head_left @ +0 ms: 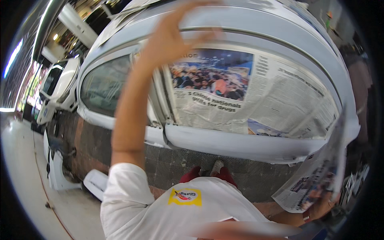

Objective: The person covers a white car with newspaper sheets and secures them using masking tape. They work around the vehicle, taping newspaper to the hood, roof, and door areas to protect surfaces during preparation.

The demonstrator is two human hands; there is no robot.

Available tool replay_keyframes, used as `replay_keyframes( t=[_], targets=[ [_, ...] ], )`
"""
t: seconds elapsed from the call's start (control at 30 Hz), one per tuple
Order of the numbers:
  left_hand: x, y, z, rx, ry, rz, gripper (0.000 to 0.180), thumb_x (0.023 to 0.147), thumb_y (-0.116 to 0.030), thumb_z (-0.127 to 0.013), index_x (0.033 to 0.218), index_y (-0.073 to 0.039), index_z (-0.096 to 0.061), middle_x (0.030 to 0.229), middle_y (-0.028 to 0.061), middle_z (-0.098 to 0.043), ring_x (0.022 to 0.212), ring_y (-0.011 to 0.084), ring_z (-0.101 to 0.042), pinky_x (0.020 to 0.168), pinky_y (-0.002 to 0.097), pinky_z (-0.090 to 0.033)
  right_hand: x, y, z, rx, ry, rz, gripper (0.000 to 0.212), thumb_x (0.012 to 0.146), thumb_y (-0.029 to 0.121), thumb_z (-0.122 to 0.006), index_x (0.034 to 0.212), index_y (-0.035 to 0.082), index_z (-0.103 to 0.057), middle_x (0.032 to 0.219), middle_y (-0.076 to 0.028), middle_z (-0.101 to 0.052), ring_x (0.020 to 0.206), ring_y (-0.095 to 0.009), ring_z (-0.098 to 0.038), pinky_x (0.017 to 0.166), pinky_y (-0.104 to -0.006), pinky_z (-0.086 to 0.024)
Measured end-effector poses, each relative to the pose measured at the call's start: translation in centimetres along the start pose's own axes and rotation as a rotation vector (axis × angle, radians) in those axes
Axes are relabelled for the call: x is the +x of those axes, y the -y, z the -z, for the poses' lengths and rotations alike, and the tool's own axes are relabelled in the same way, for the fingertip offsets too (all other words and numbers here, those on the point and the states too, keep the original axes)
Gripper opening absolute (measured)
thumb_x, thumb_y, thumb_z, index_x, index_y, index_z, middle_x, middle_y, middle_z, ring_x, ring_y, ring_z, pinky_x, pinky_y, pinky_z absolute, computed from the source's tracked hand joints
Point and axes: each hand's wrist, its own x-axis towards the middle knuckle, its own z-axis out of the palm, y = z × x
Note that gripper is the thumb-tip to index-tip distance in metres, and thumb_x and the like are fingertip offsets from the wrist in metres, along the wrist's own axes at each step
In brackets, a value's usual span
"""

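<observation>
My left hand [170,42] is raised in front of the car's roof edge, its thumb and fingers spread and somewhat blurred, with nothing visible in it. Behind and below it, newspaper [212,110] covers the side window of a pale grey car body [224,145]. Low on the right, my right hand [325,206] grips a loose newspaper sheet [298,196], which stands up beside the car and is smeared along its upper part. The sheet hides part of that hand's fingers.
More paper [116,26] lies over the car at the upper left. A white car [62,82] stands farther left. White panels [60,176] rest by the dark tiled floor [256,176]. A blurred skin-toned shape crosses the lower edge.
</observation>
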Motion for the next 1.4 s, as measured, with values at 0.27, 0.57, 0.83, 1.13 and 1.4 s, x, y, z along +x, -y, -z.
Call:
replay_keyframes(
  t=[0.27, 0.57, 0.83, 1.13, 1.4],
  targets=[
    [-20.3, -12.2, -9.4, -1.250, 0.016, 0.509, 0.119, 0.081, -0.045, -0.097, 0.173, -0.008, -0.030, 0.182, 0.0198, -0.023, 0.165, 0.0313, -0.032, 0.131, 0.0458, -0.034, -2.9, -1.4, -27.0, 0.722, 1.249, -0.613, 0.036, 0.084, 0.024, -0.092, 0.074, -0.005, -0.074, 0.059, -0.013, -0.065, 0.043, -0.024, -0.055, 0.046, -0.0405, -0.034],
    [-38.1, -16.5, 4.2, -1.185, 0.003, 1.048, 0.036, 0.093, -0.015, -0.089, 0.124, 0.000, -0.080, 0.120, 0.0074, -0.081, 0.111, 0.0145, -0.071, 0.104, 0.0365, -0.055, -6.7, 4.2, -31.6, 0.019, 0.686, -0.382, 0.043, 0.103, 0.023, -0.071, 0.136, -0.003, -0.070, 0.129, -0.018, -0.073, 0.121, -0.028, -0.070, 0.107, -0.0389, -0.053],
    [-49.7, -24.8, 9.5, -0.739, -0.602, 1.398, 0.028, 0.094, -0.009, -0.087, 0.119, 0.002, -0.080, 0.109, 0.0100, -0.083, 0.097, 0.0160, -0.075, 0.088, 0.0326, -0.059, -25.8, 8.9, -41.1, -0.320, 0.829, 0.090, 0.046, 0.088, 0.015, -0.091, 0.126, 0.004, -0.070, 0.105, -0.006, -0.067, 0.097, -0.020, -0.064, 0.090, -0.0349, -0.052],
    [-53.6, -30.9, 11.5, -0.664, -0.725, 1.400, 0.036, 0.098, -0.009, -0.084, 0.130, 0.003, -0.074, 0.121, 0.0106, -0.078, 0.109, 0.0181, -0.072, 0.095, 0.0367, -0.058, -45.2, 12.3, -43.4, -0.018, 1.316, -0.295, 0.079, 0.082, 0.031, -0.098, 0.142, -0.002, -0.059, 0.137, -0.019, -0.069, 0.124, -0.028, -0.067, 0.107, -0.0418, -0.052],
    [-53.6, -32.3, 12.3, -0.800, -0.594, 1.135, 0.068, 0.087, -0.001, -0.086, 0.149, 0.001, -0.057, 0.142, 0.0148, -0.068, 0.134, 0.0250, -0.065, 0.114, 0.0415, -0.052, -45.0, 12.9, -44.0, 0.149, 1.279, -0.646, 0.053, 0.091, 0.019, -0.089, 0.131, -0.007, -0.066, 0.114, -0.008, -0.077, 0.091, -0.011, -0.072, 0.083, -0.0301, -0.058]
  ],
)
